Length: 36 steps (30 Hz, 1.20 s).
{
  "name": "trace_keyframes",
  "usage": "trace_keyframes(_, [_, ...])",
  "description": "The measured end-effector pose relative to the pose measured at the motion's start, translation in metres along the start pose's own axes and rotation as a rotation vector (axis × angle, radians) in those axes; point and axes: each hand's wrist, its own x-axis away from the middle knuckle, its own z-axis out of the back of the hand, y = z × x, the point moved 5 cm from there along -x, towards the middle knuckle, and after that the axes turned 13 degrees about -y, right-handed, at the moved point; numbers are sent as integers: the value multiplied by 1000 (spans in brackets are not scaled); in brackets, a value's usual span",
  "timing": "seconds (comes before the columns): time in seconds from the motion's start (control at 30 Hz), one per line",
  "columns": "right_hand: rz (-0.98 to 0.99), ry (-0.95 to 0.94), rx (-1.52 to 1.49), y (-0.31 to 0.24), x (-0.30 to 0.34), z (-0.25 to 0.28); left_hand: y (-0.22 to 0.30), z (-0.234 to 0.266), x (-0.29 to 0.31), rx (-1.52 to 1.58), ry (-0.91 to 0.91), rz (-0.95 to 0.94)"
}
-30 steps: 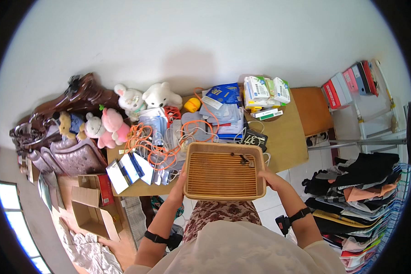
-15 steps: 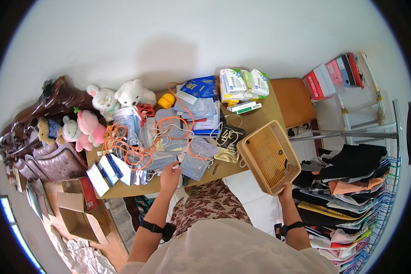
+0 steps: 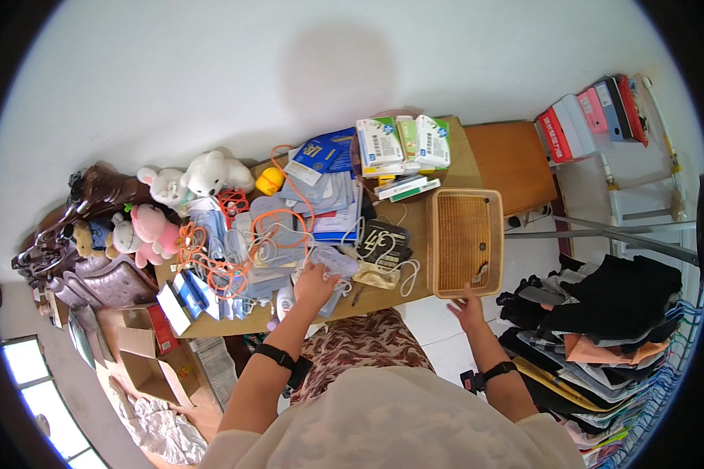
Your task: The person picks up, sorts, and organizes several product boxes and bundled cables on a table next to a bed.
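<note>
My left hand (image 3: 318, 286) reaches down onto the front of a heap of flat grey-blue pouches (image 3: 274, 205). Its fingertips touch a pale lilac-grey pouch (image 3: 335, 260); finger and thumb look apart, with no held thing visible. Beside that wrist stands a small white bottle (image 3: 285, 302). At the table's right end rests a tan woven basket (image 3: 463, 234), with a few small dark bits inside. My right hand (image 3: 469, 311) is just below its near rim, fingers spread and holding nothing. White cords (image 3: 409, 280) and an orange cable (image 3: 228, 270) tangle over the heap.
Plush toys (image 3: 211, 173) line the back left of the table (image 3: 403, 298). White-and-green boxes (image 3: 380, 144) are stacked at the back, near a black packet (image 3: 385, 241). Clothes on a rack (image 3: 602, 313) hang at the right. An open cardboard box (image 3: 145, 375) lies at the left.
The basket has come down onto the table's right end, and my right hand has let it go. My left hand has moved right along the heap, uncovering the white bottle.
</note>
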Motion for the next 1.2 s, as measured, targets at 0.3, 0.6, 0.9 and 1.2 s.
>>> trace_keyframes(0.3, [257,-644,1445,-89,65,-181,61,47,58,499,-57,-172])
trace_keyframes(0.6, [377,-1311,1242,-112,141,-367,100,122,130,1017,-160,-322])
trace_keyframes(0.9, [906,-1319,827,-200,187,-434,16,187,172,830,187,-443])
trace_keyframes(1.2, [711,-1218,1213,-134,200,-489,12,167,152,1253,257,-517])
